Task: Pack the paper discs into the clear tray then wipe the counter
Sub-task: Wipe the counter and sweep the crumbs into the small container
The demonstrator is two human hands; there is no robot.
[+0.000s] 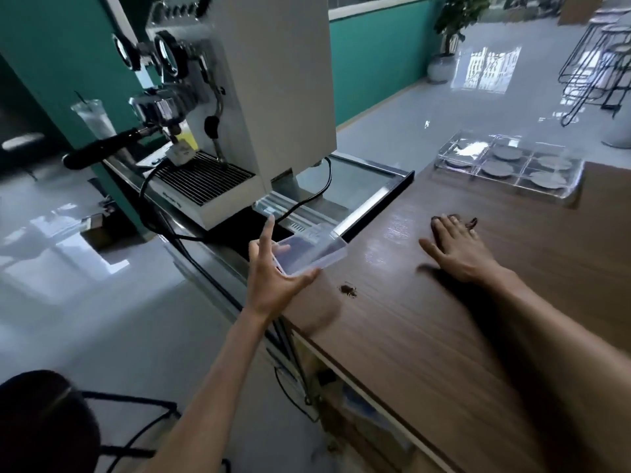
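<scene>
Brown wood-grain counter (444,336) is filling the right of the head view, with pale glossy floor lying beyond and to the left. At its far right edge a clear tray (508,169) is sitting, grey discs (496,169) lying in most of its compartments. On the left, an espresso machine (246,97) is standing on a lower unit. The left hand (273,268) is reaching at the counter's left edge, fingers spread wide around a small clear box (312,250), touching its near side. The right hand (457,247) is lying flat on the counter, fingers extended, pressing on something dark (473,221); I cannot tell what. A dark smear (348,290) is showing between the hands.
</scene>
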